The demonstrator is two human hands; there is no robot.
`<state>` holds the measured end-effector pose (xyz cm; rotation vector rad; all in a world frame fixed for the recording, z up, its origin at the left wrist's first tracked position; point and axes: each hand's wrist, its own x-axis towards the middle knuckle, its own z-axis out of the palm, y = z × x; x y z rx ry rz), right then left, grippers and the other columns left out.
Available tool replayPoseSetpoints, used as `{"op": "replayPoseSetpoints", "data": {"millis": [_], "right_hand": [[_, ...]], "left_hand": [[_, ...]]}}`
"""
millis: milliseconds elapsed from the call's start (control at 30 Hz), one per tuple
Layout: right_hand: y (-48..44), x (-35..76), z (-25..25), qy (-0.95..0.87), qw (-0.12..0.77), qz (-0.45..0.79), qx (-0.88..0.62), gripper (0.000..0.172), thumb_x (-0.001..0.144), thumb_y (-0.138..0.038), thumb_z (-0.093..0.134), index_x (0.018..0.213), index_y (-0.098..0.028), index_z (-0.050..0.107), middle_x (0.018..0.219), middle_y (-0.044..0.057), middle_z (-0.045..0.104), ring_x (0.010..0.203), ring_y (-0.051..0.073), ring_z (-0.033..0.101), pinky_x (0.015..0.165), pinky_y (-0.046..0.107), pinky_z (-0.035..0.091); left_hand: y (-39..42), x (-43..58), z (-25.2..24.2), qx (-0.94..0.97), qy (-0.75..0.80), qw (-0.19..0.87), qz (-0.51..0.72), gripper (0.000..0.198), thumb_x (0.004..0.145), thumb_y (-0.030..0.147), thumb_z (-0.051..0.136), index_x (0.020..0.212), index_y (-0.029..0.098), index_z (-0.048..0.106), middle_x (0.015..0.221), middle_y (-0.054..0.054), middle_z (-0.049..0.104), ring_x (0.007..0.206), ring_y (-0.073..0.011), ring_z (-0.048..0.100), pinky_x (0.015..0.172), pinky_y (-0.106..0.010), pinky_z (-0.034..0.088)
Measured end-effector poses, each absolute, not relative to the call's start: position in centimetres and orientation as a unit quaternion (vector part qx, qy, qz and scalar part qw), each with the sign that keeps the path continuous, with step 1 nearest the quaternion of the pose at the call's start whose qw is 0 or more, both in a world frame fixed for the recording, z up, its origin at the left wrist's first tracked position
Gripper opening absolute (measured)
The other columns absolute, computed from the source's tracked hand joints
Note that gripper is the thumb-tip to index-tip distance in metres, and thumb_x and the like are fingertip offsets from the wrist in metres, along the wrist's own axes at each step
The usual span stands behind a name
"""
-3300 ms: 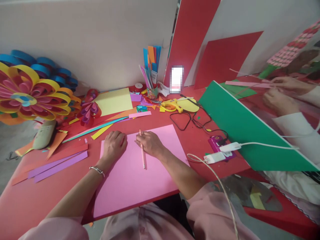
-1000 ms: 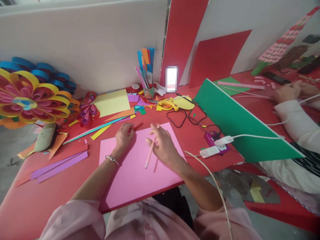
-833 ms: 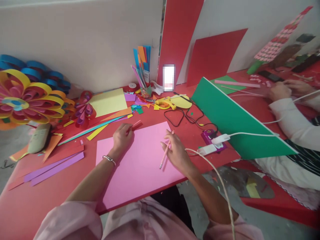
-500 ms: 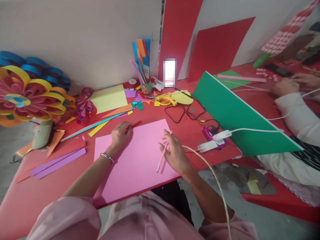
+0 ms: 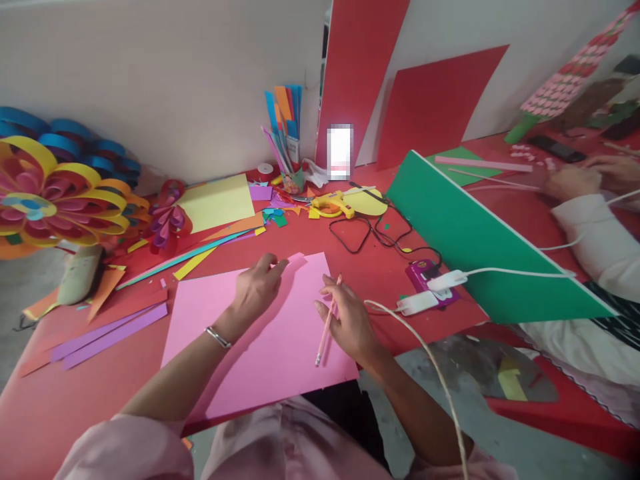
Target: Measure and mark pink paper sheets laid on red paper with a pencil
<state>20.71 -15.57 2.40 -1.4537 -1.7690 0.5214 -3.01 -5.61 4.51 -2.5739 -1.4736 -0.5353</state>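
A large pink sheet (image 5: pixel 260 360) lies on the red table (image 5: pixel 90 393) in front of me. My left hand (image 5: pixel 256 292) pinches its far edge, which lifts slightly off the table. A bracelet circles that wrist. My right hand (image 5: pixel 347 320) rests on the sheet's right side, fingers closed around a pink pencil (image 5: pixel 326 328) that points down toward me.
Paper strips (image 5: pixel 110 327) and scraps litter the left. Paper flowers (image 5: pixel 55 200) stand at far left. A glue gun (image 5: pixel 333 203), cables, chargers (image 5: pixel 435 290) and a green board (image 5: pixel 475 247) lie right. Another person's hands (image 5: pixel 590 177) work at far right. A cup of strips (image 5: pixel 293 177) stands by the wall.
My left hand moved from the sheet's top left toward its far edge and took hold of it. The sheet has turned and shifted left. My right hand moved right and closer to me, still holding the pencil.
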Motion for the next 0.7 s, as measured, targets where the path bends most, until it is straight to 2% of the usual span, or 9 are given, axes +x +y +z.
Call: {"op": "replayPoseSetpoints", "data": {"millis": [67, 167, 333, 433, 533, 633, 700], "right_hand": [[-15.1, 20.9, 1.8, -0.699, 0.387, 0.195, -0.569, 0.014, 0.102, -0.032, 0.064, 0.114, -0.025, 0.063, 0.148, 0.015, 0.066, 0.139, 0.031, 0.063, 0.111, 0.053, 0.056], [-14.8, 20.9, 1.1, -0.708, 0.379, 0.179, -0.569, 0.012, 0.102, -0.030, 0.065, 0.112, -0.025, 0.065, 0.144, 0.015, 0.069, 0.136, 0.032, 0.064, 0.109, 0.055, 0.056], [-14.8, 20.5, 0.9, -0.735, 0.326, 0.152, -0.576, 0.009, 0.101, -0.026, 0.064, 0.109, -0.024, 0.068, 0.146, 0.014, 0.069, 0.139, 0.035, 0.061, 0.107, 0.058, 0.055], [-14.9, 20.4, 1.0, -0.747, 0.306, 0.135, -0.575, 0.013, 0.102, -0.025, 0.061, 0.111, -0.024, 0.069, 0.147, 0.013, 0.068, 0.139, 0.036, 0.060, 0.106, 0.058, 0.055], [-14.9, 20.4, 0.9, -0.750, 0.303, 0.129, -0.573, 0.014, 0.102, -0.023, 0.059, 0.111, -0.024, 0.069, 0.147, 0.013, 0.069, 0.138, 0.036, 0.061, 0.106, 0.058, 0.055], [-14.9, 20.4, 0.9, -0.746, 0.305, 0.127, -0.578, 0.010, 0.102, -0.024, 0.059, 0.106, -0.024, 0.069, 0.146, 0.013, 0.069, 0.136, 0.035, 0.062, 0.108, 0.057, 0.053], [-14.9, 20.3, 0.9, -0.744, 0.309, 0.122, -0.580, 0.008, 0.103, -0.026, 0.060, 0.104, -0.024, 0.068, 0.145, 0.013, 0.069, 0.135, 0.034, 0.063, 0.108, 0.056, 0.052]], "left_hand": [[-6.1, -0.9, 4.7, -0.858, -0.488, 0.064, -0.149, 0.037, 0.097, 0.013, 0.049, 0.123, 0.027, 0.071, 0.114, -0.011, 0.071, 0.084, -0.0201, 0.069, 0.051, -0.028, 0.035], [-6.8, 1.4, 4.7, -0.862, -0.493, 0.046, -0.108, 0.029, 0.098, 0.013, 0.050, 0.114, 0.026, 0.070, 0.104, -0.011, 0.069, 0.084, -0.0221, 0.067, 0.049, -0.028, 0.034], [-7.9, 3.6, 4.4, -0.860, -0.503, 0.023, -0.080, 0.020, 0.099, 0.014, 0.054, 0.109, 0.024, 0.067, 0.093, -0.011, 0.067, 0.079, -0.0251, 0.068, 0.051, -0.032, 0.043], [-8.4, 3.7, 5.0, -0.858, -0.507, -0.008, -0.085, 0.018, 0.101, 0.028, 0.061, 0.117, 0.023, 0.067, 0.110, -0.014, 0.072, 0.083, -0.0275, 0.073, 0.053, -0.034, 0.048], [-8.6, 2.6, 5.9, -0.859, -0.493, -0.051, -0.124, 0.036, 0.098, 0.042, 0.067, 0.130, 0.024, 0.065, 0.139, -0.015, 0.068, 0.096, -0.0286, 0.077, 0.064, -0.036, 0.058], [-7.9, 0.8, 6.4, -0.863, -0.461, -0.094, -0.182, 0.033, 0.102, 0.033, 0.056, 0.132, 0.024, 0.068, 0.142, -0.011, 0.070, 0.100, -0.0246, 0.078, 0.079, -0.037, 0.064], [-7.0, -0.3, 6.4, -0.886, -0.405, -0.106, -0.198, 0.031, 0.100, 0.021, 0.052, 0.122, 0.024, 0.074, 0.136, -0.009, 0.074, 0.110, -0.0252, 0.076, 0.089, -0.040, 0.065]]}}
